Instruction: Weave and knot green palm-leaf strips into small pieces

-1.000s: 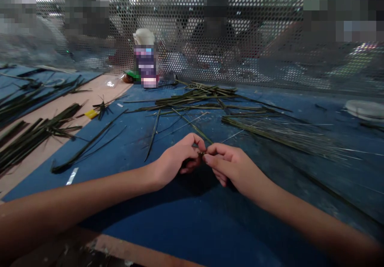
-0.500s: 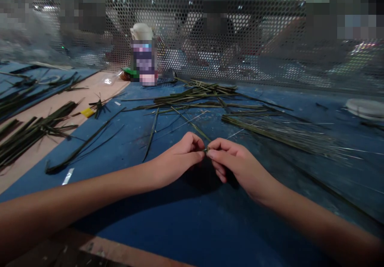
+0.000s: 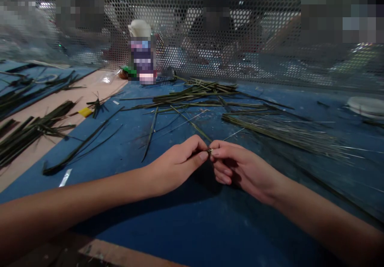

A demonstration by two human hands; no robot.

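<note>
Near the middle of the blue tabletop (image 3: pixel 180 227), my left hand (image 3: pixel 183 161) and my right hand (image 3: pixel 235 161) meet at the fingertips. Both pinch a small dark green piece (image 3: pixel 209 151), mostly hidden between the fingers; its shape is too small to tell. A thin green strip (image 3: pixel 192 123) runs from the table up to the fingertips. Just beyond my right hand lies a bundle of dark green strips (image 3: pixel 258 127) with fine clear filaments (image 3: pixel 315 133) spread to the right.
More green strips (image 3: pixel 195 93) are heaped at the back, with bundles (image 3: pixel 39 123) at the left. A white-lidded container (image 3: pixel 141 31) stands before a perforated metal screen (image 3: pixel 180 39). A white round lid (image 3: pixel 367 106) and yellow piece (image 3: pixel 85 111) lie around. People sit behind the screen.
Both hands have shifted slightly to the right, still together at the fingertips. My right hand's lower fingers are curled in a little more. The view has moved slightly.
</note>
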